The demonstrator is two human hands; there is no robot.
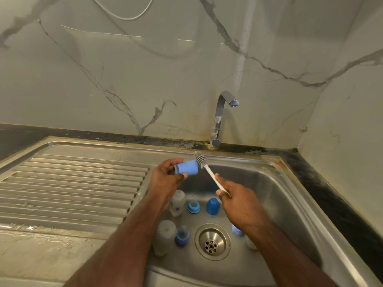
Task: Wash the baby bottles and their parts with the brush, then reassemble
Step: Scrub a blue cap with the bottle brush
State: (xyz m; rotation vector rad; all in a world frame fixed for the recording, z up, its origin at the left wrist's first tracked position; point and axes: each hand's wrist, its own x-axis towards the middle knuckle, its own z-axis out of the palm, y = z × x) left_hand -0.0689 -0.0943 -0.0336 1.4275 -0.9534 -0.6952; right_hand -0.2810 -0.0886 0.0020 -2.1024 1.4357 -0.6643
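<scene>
No text, brand, number or sign could be read anywhere in the frame. The only printing sat on the clear bottle (176, 203) lying in the sink (275, 195), just below the centre of the frame: a small blue mark low on its side, too blurred and small to make out as letters or figures. The other bottles and blue parts in the basin, the tap (219, 119) and the marble wall (124, 69) carried no visible lettering.
</scene>
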